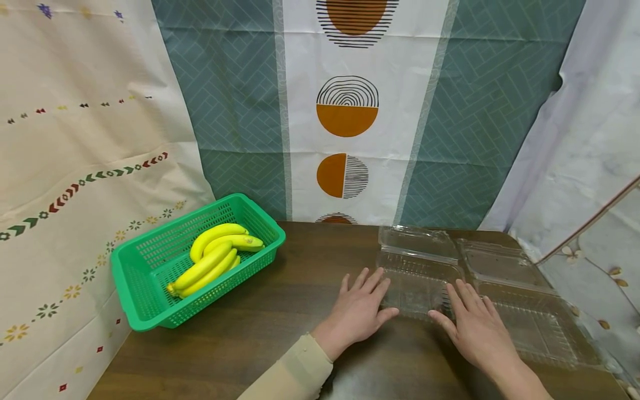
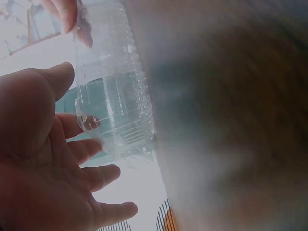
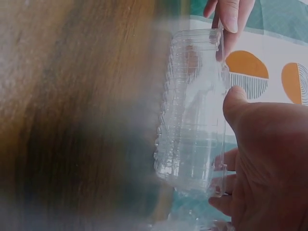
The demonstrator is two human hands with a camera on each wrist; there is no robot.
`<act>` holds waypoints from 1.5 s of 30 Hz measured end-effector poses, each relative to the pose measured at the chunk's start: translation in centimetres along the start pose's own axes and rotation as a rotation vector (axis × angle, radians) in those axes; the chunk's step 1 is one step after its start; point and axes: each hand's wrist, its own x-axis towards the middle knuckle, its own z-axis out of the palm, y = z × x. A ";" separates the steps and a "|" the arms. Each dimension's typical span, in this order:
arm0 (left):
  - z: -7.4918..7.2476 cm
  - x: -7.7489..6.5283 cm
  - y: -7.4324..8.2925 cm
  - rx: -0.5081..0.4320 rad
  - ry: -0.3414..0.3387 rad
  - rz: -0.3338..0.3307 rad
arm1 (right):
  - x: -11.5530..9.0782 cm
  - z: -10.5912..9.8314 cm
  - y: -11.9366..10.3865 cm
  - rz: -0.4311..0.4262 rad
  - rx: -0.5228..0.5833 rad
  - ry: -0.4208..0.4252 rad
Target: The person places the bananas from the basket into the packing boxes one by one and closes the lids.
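Note:
A clear plastic clamshell container [image 1: 412, 289] lies on the table with its lid [image 1: 419, 242] folded back toward the curtain. At its left side is my left hand [image 1: 357, 308], palm down, fingers spread and fingertips right at the rim. My right hand [image 1: 475, 328] is at the container's right side, with its fingers extended and its thumb toward the near edge. The left wrist view shows the container's ribbed wall [image 2: 115, 96] beyond the spread fingers. In the right wrist view the container [image 3: 192, 110] sits low on the wood, with fingertips of both hands along its rim.
Another clear clamshell container [image 1: 535, 322] stands with its lid back at the right of the table. On the left, a green plastic basket [image 1: 125, 278] holds several yellow bananas [image 1: 205, 269]. A patterned curtain [image 1: 240, 111] hangs behind the brown wooden table [image 1: 240, 339].

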 end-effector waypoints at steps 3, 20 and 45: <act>-0.1 -0.1 -0.2 -0.006 0.004 -0.002 | 0.1 0.0 -0.2 -0.006 -0.013 0.007; -0.5 -0.9 -1.4 -0.002 0.013 -0.014 | 0.8 0.3 -1.4 -0.031 -0.035 0.031; -0.9 -2.2 -2.8 -0.003 0.046 -0.019 | 1.3 0.8 -2.4 -0.073 0.035 0.039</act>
